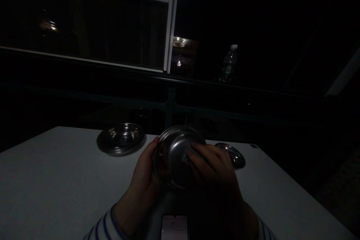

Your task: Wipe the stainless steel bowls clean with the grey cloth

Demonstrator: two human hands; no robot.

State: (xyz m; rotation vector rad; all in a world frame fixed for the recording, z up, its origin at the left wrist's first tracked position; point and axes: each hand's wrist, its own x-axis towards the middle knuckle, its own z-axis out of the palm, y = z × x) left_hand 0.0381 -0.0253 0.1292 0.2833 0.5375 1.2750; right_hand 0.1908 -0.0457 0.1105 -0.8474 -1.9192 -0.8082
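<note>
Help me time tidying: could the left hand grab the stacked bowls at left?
Probably not now: the left hand holds another bowl, though the gap to the stacked bowls looks free.

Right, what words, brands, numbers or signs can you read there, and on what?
No text is readable.
Label on the bottle: too small and blurred.
Dark patch at the table corner: too small to tell.
Phone: nothing legible.
Bowl base: faint mark, maybe not lettering.
</note>
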